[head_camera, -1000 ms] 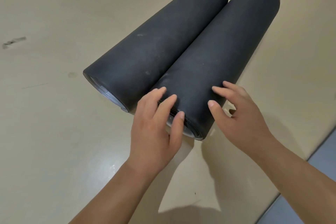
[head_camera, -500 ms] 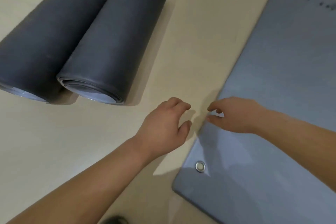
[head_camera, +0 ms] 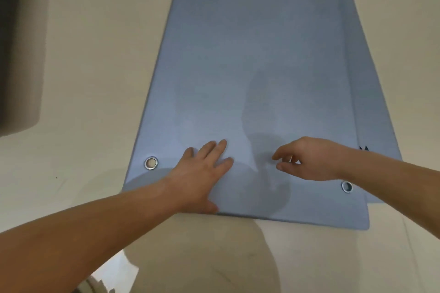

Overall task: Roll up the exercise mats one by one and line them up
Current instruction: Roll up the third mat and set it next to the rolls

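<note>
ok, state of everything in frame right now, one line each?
blue mat: unrolled, flat on floor
second mat: flat beneath it, edge showing at right
left hand: open, palm down on blue mat
right hand: fingers curled, empty, over blue mat
dark roll: at left edge, blurred

Two blue mats lie flat, a top mat over a lower mat showing along its right edge, with two metal eyelets, one left and one right, and two hands.
</note>
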Available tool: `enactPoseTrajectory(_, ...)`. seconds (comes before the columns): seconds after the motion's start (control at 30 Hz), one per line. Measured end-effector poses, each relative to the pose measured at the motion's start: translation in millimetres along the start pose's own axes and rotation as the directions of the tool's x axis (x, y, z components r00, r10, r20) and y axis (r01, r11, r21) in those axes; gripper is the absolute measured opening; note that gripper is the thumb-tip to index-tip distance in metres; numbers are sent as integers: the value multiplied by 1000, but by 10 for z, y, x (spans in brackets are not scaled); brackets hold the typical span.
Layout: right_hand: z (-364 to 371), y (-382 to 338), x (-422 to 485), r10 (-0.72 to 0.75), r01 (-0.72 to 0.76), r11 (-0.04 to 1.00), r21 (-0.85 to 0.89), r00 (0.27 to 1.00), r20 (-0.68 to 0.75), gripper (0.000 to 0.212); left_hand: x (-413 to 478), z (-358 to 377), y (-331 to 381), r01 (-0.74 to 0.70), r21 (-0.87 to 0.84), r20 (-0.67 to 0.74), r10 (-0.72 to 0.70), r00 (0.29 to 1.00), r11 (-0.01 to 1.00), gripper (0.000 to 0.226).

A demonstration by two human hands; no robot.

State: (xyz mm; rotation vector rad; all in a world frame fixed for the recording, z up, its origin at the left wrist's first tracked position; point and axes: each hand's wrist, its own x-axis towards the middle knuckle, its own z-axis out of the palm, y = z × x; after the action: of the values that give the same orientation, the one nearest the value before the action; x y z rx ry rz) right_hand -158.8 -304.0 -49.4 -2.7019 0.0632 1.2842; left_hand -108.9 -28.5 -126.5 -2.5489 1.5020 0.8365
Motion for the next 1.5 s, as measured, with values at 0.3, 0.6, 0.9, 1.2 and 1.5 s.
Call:
enactPoseTrajectory(0.3, 605, 228, -152, -24, 22, 966, 259, 1000, 6, 48, 109, -85, 229, -89, 153, 160, 64, 985, 984, 102)
enactPoseTrajectory(0.6, -146, 338, -420, -107, 57, 908, 416, 989, 98, 62, 178, -1630, 127, -170, 175, 288, 115, 951, 970, 49)
enactPoseTrajectory(0.9, -680, 543, -643, 101, -140, 990, 0, 714, -692, 50, 946, -2564, -45, -3, 229, 124, -27, 992, 974, 28)
enactPoseTrajectory(1.2, -22, 47, -76, -79, -180, 913, -366, 803, -591, 125, 851, -2164, -322, 109, 347, -532, 99, 841, 932, 39)
enactPoseTrajectory(1.5, -646, 128, 329, 43, -299, 914, -275, 744, -667, 137, 704, -1501, -367, 112, 529, -336, 86, 938, 841, 110)
